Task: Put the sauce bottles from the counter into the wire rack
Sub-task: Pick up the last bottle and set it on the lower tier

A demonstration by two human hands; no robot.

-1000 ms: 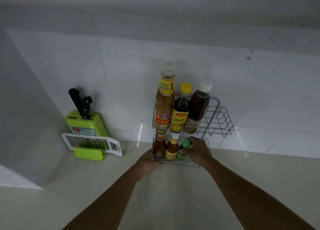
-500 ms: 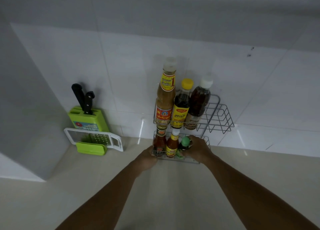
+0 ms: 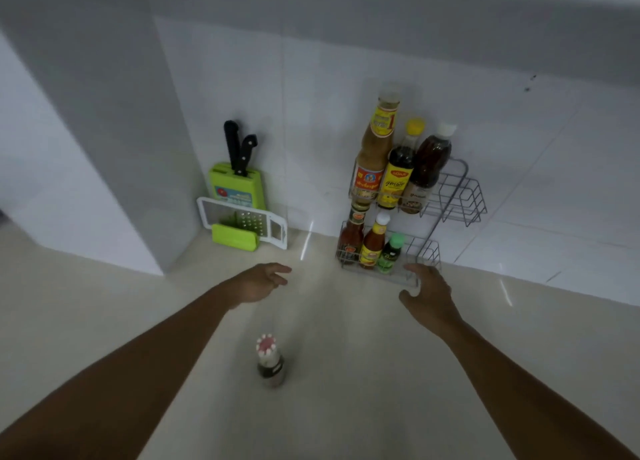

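Both hands empty, left hand [image 3: 261,281] fingers loosely spread, right hand [image 3: 427,291] open beside wire rack [image 3: 457,196]

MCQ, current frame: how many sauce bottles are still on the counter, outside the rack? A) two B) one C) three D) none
B: a single dark bottle with a pale ribbed cap stands on the counter between the forearms; the other six sit in the wire rack, and both the left hand and the right hand are empty.

The pale counter [image 3: 346,373] runs to the tiled wall. On it stand 1 dark bottle [image 3: 270,364] near the front, a 2-tier wire rack [image 3: 424,252] at the wall, and a green knife block [image 3: 237,186] with a grater [image 3: 242,222] leaning before it.
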